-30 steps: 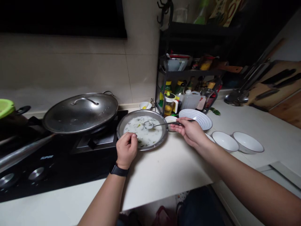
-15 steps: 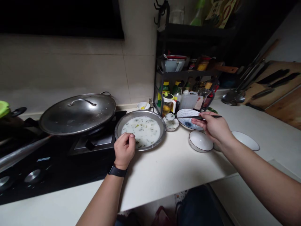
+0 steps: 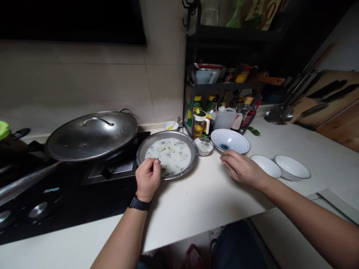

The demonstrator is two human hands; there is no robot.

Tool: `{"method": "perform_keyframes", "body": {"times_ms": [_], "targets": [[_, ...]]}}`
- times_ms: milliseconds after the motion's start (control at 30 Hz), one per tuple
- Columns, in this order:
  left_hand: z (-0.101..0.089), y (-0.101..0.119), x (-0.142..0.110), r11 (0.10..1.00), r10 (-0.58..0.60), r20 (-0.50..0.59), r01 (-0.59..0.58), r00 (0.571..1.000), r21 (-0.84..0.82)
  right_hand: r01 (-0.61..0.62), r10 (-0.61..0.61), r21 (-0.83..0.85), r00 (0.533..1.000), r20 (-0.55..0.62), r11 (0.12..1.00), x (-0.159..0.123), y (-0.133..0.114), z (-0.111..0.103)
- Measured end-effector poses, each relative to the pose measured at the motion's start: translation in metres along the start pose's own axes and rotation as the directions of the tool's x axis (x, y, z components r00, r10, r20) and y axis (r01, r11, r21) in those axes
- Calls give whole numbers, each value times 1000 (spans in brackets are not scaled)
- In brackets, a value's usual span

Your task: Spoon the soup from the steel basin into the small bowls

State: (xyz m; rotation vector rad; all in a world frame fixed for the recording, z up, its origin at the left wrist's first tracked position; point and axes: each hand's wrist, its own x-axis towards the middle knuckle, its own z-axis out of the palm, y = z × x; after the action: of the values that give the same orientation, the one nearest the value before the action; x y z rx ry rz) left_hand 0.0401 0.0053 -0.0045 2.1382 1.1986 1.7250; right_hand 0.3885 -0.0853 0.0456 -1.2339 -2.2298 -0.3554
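Kitchen counter (image 3: 196, 201), left hand (image 3: 148, 178) maybe pinching the rim of a steel basin (image 3: 168, 133), right hand (image 3: 242, 170) open and empty near a blue-lined bowl (image 3: 230, 141).

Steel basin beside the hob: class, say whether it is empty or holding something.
Holding something: milky white liquid with green flecks covers the steel basin.

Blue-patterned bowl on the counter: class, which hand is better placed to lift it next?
Probably the right hand: it looks empty and lies just before the blue-patterned bowl, while the left hand sits farther at the rim of the steel dish of soup.
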Motion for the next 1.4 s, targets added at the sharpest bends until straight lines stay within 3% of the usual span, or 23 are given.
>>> {"method": "perform_keyframes", "body": {"times_ms": [67,200,367,500,567,667,767,800,867,1000,1267,1400], "targets": [[0,0,0,1000,-2,2,2,1000,1,35,-36,-20,997,-68,999,5,-8,-2],[0,1,1,1000,-7,4,7,1000,10,15,16,137,975,-223,990,29,-25,4],[-1,1,1,1000,-9,3,9,1000,15,-24,74,274,982,-175,962,56,-35,31],[0,0,0,1000,-19,3,19,1000,18,-220,281,412,955,-95,884,62,-37,53],[0,0,0,1000,-22,5,22,1000,14,-388,472,548,882,-13,741,64,-39,59],[0,1,-1,999,-35,9,35,999,4,-571,716,728,679,160,379,70,-41,64],[0,1,-1,999,-42,8,42,999,-3,-560,832,827,482,274,53,78,-40,62],[0,1,-1,999,-39,6,39,999,-7,-530,851,848,436,294,-22,81,-39,61],[0,1,-1,999,-32,4,32,999,-15,-477,864,871,386,323,-113,85,-38,56],[0,1,-1,999,-29,4,29,1000,-13,-432,864,887,370,341,-165,89,-38,46],[0,2,0,1000,-24,6,24,1000,-1,-406,880,906,379,285,-119,92,-35,26],[0,2,1,1000,-22,8,22,1000,2,-370,908,922,341,245,-110,91,-26,11]]}}
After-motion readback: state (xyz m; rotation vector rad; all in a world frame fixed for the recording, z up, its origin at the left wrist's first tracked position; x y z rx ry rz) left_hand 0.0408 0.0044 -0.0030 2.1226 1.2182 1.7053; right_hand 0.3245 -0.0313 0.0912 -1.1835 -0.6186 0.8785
